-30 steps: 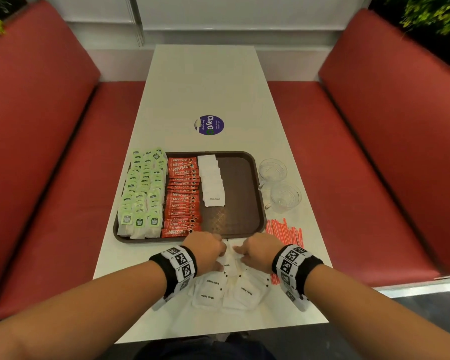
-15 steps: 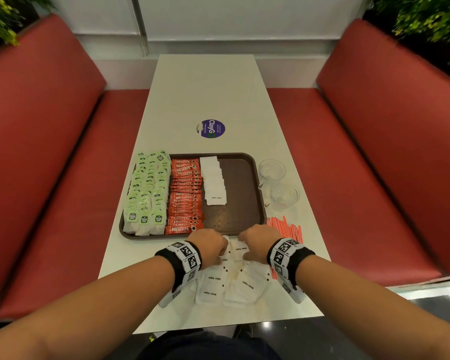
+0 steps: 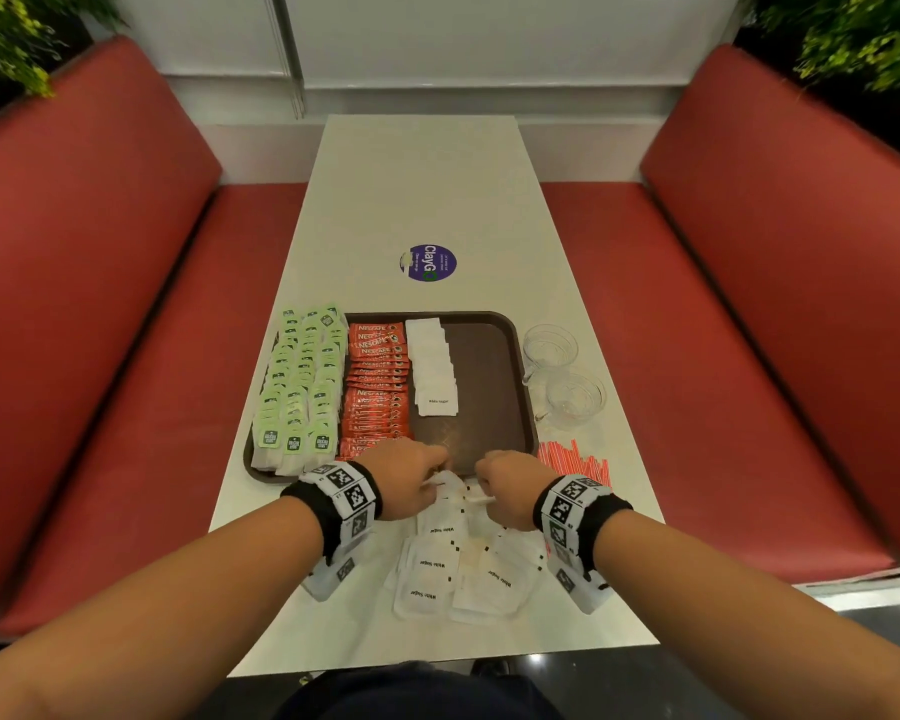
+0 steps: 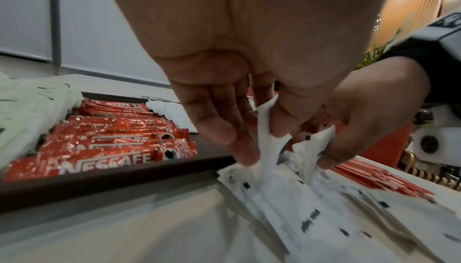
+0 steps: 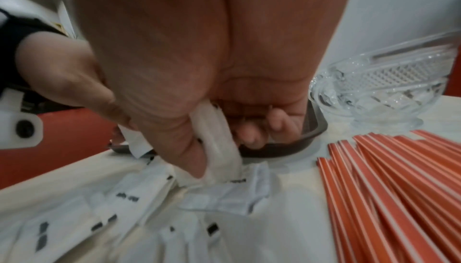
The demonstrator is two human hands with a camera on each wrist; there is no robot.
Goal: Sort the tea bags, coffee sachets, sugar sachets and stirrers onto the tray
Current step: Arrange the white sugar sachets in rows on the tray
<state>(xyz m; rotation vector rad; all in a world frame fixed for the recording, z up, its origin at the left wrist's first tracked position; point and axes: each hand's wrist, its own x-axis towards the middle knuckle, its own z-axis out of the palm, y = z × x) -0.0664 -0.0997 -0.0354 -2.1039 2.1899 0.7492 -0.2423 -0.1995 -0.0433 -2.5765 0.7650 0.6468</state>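
Looking down from the head view, both hands work at the near edge of the tray (image 3: 520, 356), which lies on a white table (image 3: 417, 200). The left hand (image 3: 404, 478) and right hand (image 3: 510, 488) each pinch white sugar sachets from a loose pile (image 3: 463, 574) spread near the table's near edge. On the tray, tea bags (image 3: 297, 392) fill the left side, coffee sachets (image 3: 378, 387) run down the middle, and a row of sugar sachets (image 3: 432, 366) lies beside them. Red stirrers (image 3: 575, 462) lie on the table off the tray's near right corner, with 2 glass cups (image 3: 562, 376) beyond them.

In the left wrist view, the left hand (image 4: 249, 90) has its thumb and fingers (image 4: 217, 129) closed on a sachet (image 4: 270, 139) lifted from the pile.

In the right wrist view, the right hand (image 5: 199, 90) grips a small bunch of sachets (image 5: 219, 149) against its thumb, other fingers curled, stirrers (image 5: 386, 188) alongside.
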